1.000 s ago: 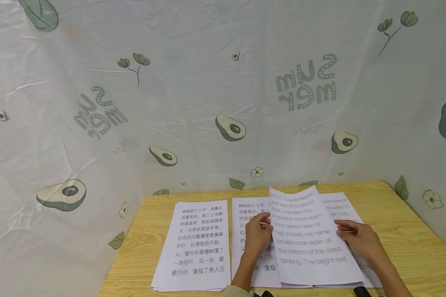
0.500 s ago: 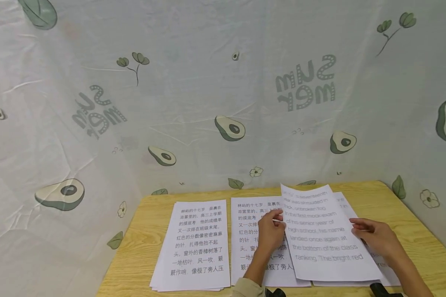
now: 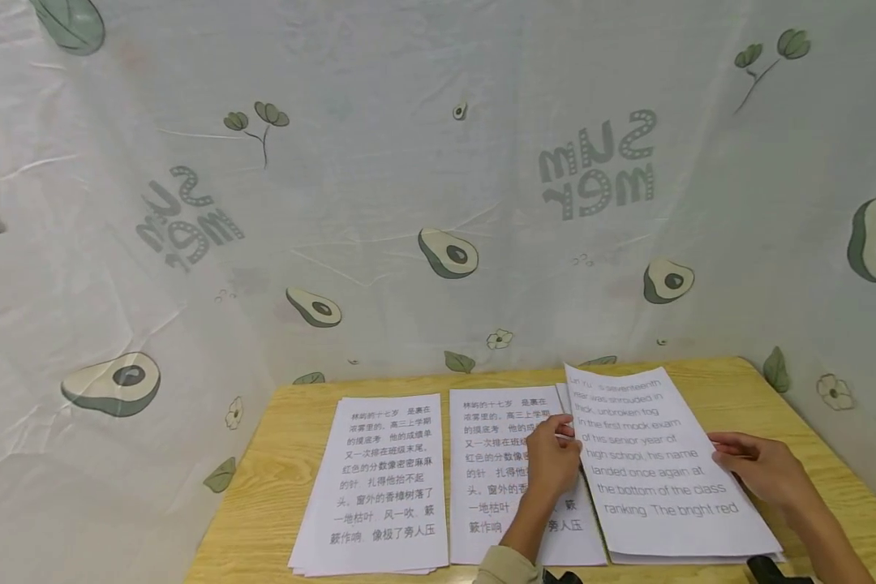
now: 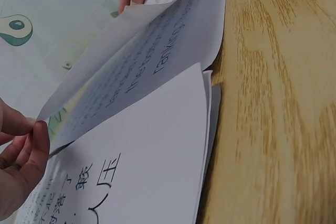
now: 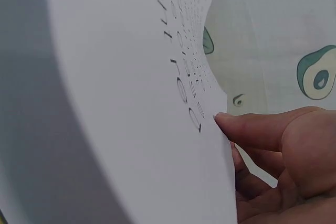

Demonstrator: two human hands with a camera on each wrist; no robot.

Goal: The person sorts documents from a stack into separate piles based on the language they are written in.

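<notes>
A sheet of paper [image 3: 646, 462] printed with English text is held up over the right-hand paper stack. My left hand [image 3: 555, 456] pinches its left edge between thumb and fingers; in the left wrist view the left hand [image 4: 23, 153] shows this grip. At the opposite edge my right hand [image 3: 762, 470] pinches the paper, and the right wrist view shows the right thumb on the printed face of the sheet [image 5: 157, 129], which bows. Beneath it, the left wrist view shows another English sheet [image 4: 152, 56], largely covered in the head view.
The middle stack [image 3: 482, 487], printed in Chinese, lies partly under my left forearm. Further left lies another Chinese-printed stack [image 3: 380, 487] with slightly uneven edges. All rest on a wooden table [image 3: 263, 478], backed by an avocado-patterned curtain [image 3: 365, 162].
Both hands have carried the English sheet to the right, from overlapping the middle stack to over the right-hand stack. More of the middle stack shows.
</notes>
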